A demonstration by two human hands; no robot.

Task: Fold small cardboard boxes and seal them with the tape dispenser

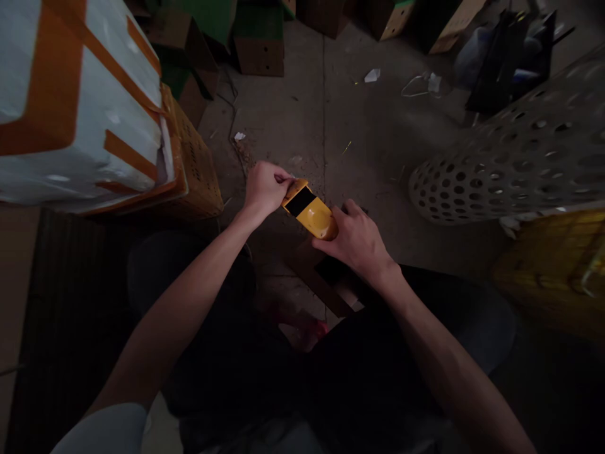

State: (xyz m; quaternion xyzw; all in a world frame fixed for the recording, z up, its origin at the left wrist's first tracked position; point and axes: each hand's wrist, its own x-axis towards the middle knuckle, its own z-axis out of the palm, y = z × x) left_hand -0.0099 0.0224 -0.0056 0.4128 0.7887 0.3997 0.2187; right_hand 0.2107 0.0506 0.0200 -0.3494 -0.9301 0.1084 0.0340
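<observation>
A small yellow device (317,217) with a black band across it and a round shallow dish in its face is held in front of me, over the floor. My right hand (357,243) wraps its near right end, thumb below and fingers above. At its far left end, the fingertips of my left hand (268,189) are pinched together against a raised yellow-orange flap or edge. Whether something small lies inside that pinch is hidden. Exactly what kind of device it is, I cannot make out.
A white foam box (94,82) with orange tape sits on an orange crate (196,157) at left. A grey perforated basket (466,183) and a yellow crate (558,265) stand right. Cardboard boxes (259,53) line the back. Scraps litter the concrete floor (288,113).
</observation>
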